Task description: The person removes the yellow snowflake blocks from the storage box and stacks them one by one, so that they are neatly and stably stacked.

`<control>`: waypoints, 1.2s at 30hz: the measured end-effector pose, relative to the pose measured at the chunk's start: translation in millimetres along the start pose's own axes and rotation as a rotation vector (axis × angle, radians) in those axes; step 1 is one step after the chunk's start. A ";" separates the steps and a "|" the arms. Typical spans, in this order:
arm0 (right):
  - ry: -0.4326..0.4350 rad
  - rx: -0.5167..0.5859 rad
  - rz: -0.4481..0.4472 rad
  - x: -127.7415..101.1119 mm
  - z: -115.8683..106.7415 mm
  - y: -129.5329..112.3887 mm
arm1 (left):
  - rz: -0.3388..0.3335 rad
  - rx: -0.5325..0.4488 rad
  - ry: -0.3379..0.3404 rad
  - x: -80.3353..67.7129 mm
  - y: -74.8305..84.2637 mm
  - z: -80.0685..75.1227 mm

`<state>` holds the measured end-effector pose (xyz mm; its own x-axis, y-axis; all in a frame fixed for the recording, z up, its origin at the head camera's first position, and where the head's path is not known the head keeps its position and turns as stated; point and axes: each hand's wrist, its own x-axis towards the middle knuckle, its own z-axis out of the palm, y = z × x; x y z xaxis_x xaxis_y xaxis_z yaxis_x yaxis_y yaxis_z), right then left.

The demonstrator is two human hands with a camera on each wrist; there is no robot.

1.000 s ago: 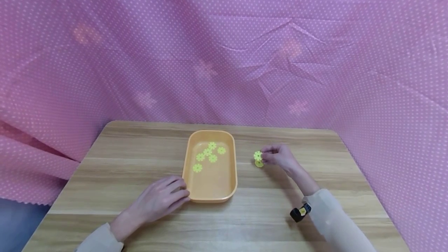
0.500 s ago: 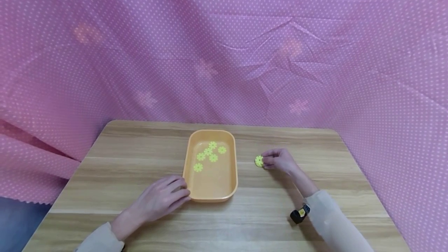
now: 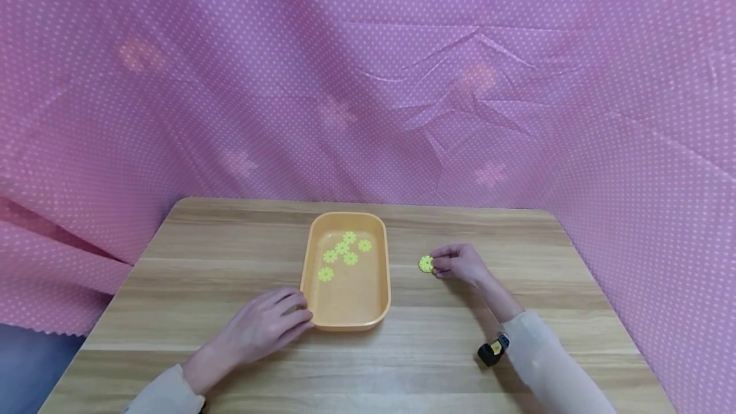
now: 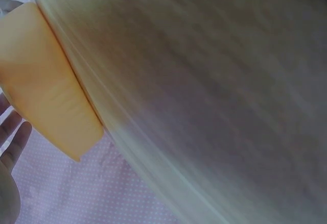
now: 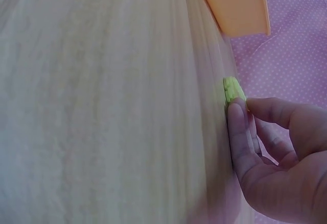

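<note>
My right hand [image 3: 462, 264] pinches a yellow flower-shaped disc [image 3: 425, 264] low over the table, right of the tray. In the right wrist view, the yellow disc [image 5: 234, 90] sits between thumb and fingertips, with layered notched edges showing like discs stacked flat. My left hand [image 3: 267, 326] rests its fingers against the near left corner of an orange tray [image 3: 386, 292]. The left wrist view has these loosely spread fingers [image 4: 19, 141] beside the tray's outer wall [image 4: 51, 86]. Inside the tray lie several more yellow flower discs [image 3: 350, 259], toward its far half.
Everything stands on a wood-grain table [image 3: 230, 235] with rounded far corners. A pink dotted curtain [image 3: 368, 114] hangs behind it and along both sides. A black strap device [image 3: 491, 351] is fastened at the right sleeve cuff.
The right hand has lowered its disc onto the one lying beneath, so the two line up as one. The left hand and the tray have stayed in place.
</note>
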<state>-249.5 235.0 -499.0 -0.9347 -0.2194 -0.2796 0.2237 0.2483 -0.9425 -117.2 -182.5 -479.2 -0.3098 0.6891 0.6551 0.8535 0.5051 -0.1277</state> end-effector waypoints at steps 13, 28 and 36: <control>0.002 -0.023 -0.007 1.3 -1.6 3.4 | 0.014 0.006 0.009 0.1 -0.4 0.8; 0.008 -0.039 -0.014 1.5 -0.7 4.8 | 0.015 0.007 0.016 0.1 -0.3 0.9; 0.009 -0.041 -0.015 0.8 -0.1 3.5 | 0.013 0.014 0.022 0.0 -0.3 0.8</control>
<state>-249.5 235.8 -502.6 -0.9402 -0.2149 -0.2641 0.1987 0.2837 -0.9381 -117.8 -182.3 -479.8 -0.2897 0.6842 0.6693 0.8515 0.5036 -0.1462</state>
